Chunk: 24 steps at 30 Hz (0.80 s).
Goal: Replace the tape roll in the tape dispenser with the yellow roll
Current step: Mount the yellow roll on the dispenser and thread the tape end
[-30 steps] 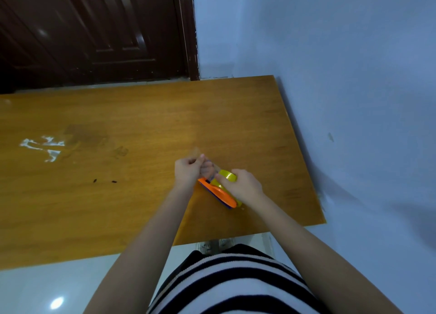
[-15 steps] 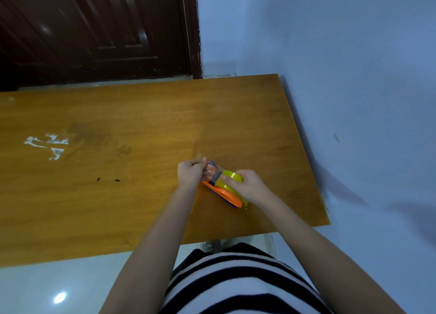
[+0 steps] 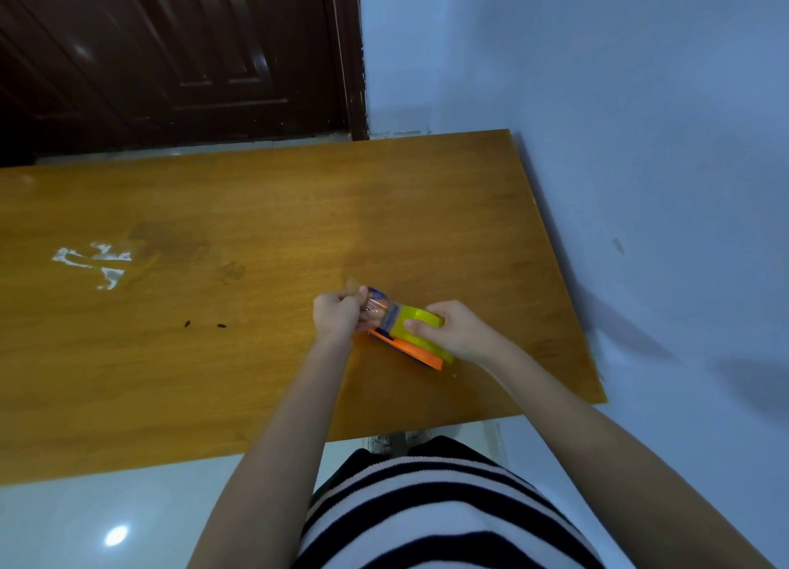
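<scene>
An orange tape dispenser (image 3: 410, 348) lies on the wooden table (image 3: 264, 209) near its front right part, with the yellow tape roll (image 3: 412, 323) sitting in it. My right hand (image 3: 454, 329) grips the yellow roll and the dispenser's rear. At the dispenser's front end my left hand (image 3: 337, 314) pinches a strip of clear-looking tape, which stretches from the roll across the blue cutter end (image 3: 378, 301). A loose tape end sticks up just above my left thumb.
The table's right edge runs along a pale blue wall (image 3: 640, 141). A dark wooden door (image 3: 170, 51) stands behind the table. White residue (image 3: 96, 263) and small dark specks (image 3: 205, 324) mark the tabletop on the left. My striped shirt (image 3: 427, 517) fills the bottom.
The dispenser has tilted flatter and the yellow roll shows more. My left hand has drawn the tape end forward over the cutter end; my right hand has shifted back on the roll.
</scene>
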Motion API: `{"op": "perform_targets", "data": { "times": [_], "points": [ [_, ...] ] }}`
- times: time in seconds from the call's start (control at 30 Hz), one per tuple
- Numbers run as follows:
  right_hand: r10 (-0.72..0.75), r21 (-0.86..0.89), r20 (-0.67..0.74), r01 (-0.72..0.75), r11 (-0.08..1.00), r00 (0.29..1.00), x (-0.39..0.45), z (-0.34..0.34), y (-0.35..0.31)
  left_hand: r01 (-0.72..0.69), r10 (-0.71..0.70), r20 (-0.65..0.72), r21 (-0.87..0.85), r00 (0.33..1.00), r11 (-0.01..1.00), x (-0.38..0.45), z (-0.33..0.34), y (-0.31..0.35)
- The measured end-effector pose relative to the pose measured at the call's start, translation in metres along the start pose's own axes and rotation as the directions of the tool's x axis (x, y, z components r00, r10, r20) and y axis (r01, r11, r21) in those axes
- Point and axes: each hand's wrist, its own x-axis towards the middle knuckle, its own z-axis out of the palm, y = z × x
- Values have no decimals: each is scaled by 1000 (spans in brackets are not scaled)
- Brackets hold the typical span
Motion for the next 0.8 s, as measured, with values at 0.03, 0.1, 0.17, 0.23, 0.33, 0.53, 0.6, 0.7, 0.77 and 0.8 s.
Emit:
{"op": "perform_targets", "data": {
  "times": [0.03, 0.1, 0.17, 0.23, 0.33, 0.53, 0.6, 0.7, 0.77, 0.8],
  "points": [
    [-3, -4, 1, 3, 1000, 1000, -1, 0, 0, 2, -2, -7, 10, 1000, 1000, 1, -2, 0],
    [-17, -10, 13, 17, 1000, 1000, -5, -3, 2, 10, -8, -50, 29, 999, 1000, 7, -13, 1],
    [-33, 18, 24, 32, 999, 999, -11, -5, 5, 22, -22, -90, -1, 996, 1000, 18, -30, 3],
    [-72, 27, 19, 71, 997, 997, -17, -6, 3, 5, -6, -68, -5, 998, 1000, 22, -39, 9],
    [-72, 25, -14, 72, 997, 997, -15, -5, 0, -77, 80, -49, 65, 996, 995, 23, -39, 21],
    [59, 76, 74, -64, 995, 996, -17, -5, 3, 46, -46, 37, -7, 998, 999, 28, -45, 8],
    [96, 64, 92, -102, 993, 991, -17, 0, 2, 71, -71, 39, 3, 997, 997, 29, -48, 0],
    [134, 26, 51, -135, 990, 990, -16, 3, 0, 113, -114, 6, 11, 994, 993, 29, -49, -3],
    [136, -7, 15, -136, 991, 991, -14, 4, -2, 136, -136, 10, -15, 991, 991, 24, -49, -2],
    [130, -30, 0, -130, 991, 991, -13, 4, -4, 143, -143, 11, -30, 990, 989, 23, -48, -2]
  ]
}}
